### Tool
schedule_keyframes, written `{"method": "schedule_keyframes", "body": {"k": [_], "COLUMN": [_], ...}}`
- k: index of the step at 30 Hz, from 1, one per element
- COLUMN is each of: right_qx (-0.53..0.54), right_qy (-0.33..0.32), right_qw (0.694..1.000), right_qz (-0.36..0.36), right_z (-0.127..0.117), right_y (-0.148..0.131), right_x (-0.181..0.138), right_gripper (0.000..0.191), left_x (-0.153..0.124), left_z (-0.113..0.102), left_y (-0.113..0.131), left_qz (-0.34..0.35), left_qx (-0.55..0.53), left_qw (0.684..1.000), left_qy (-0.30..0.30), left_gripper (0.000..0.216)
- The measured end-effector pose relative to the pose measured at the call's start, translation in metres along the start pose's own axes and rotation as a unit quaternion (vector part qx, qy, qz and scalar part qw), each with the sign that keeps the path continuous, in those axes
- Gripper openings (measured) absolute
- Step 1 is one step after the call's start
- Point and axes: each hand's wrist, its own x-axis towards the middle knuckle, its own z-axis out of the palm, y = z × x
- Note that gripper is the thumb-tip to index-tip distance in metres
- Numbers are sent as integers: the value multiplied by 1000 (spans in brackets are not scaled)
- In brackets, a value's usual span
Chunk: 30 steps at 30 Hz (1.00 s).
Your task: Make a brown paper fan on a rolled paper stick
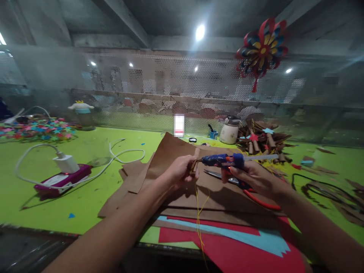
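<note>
My left hand (182, 168) is closed on a small brown paper roll (196, 153), with thin yellow string (198, 216) hanging below it. My right hand (254, 176) grips a blue hot glue gun (222, 160), a translucent glue stick (263, 157) jutting from its back. The gun's nozzle points left and meets or nearly meets the roll; the exact contact is too small to tell. Beneath my right hand are red-handled scissors (263, 201), partly hidden by it. Both hands are above stacked brown paper sheets (224, 197).
Red paper (241, 250) and light-blue paper (267, 239) stick out at the table's front edge. Left, a purple power strip (64, 182) carries a white charger (66, 163) and cable. Behind stand a jar (229, 130) and piled brown paper rolls (265, 138); a black cord (318, 191) lies right.
</note>
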Motion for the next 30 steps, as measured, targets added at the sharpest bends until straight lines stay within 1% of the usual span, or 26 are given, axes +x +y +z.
{"method": "schedule_keyframes", "body": {"k": [9, 14, 20, 24, 30], "right_qx": [-26, -42, -45, -48, -49], "right_qy": [11, 28, 20, 13, 10], "right_qw": [1000, 998, 998, 997, 997], "right_qz": [-3, -26, -45, -57, -54], "right_z": [1, 0, 1, 0, -2], "right_y": [-4, -7, -12, -13, -11], "right_x": [-1, -3, -6, -8, -9], "right_gripper": [41, 40, 41, 40, 39], "left_x": [0, 0, -1, -2, -2], "left_z": [0, 0, 1, 2, 2], "left_y": [-2, -1, 0, 0, 1], "left_qz": [15, 9, 3, 0, -7], "left_qx": [-15, 8, 15, 9, 26], "left_qw": [1000, 1000, 1000, 1000, 1000], "left_qy": [-10, -22, -5, -10, -7], "left_gripper": [19, 22, 20, 20, 21]}}
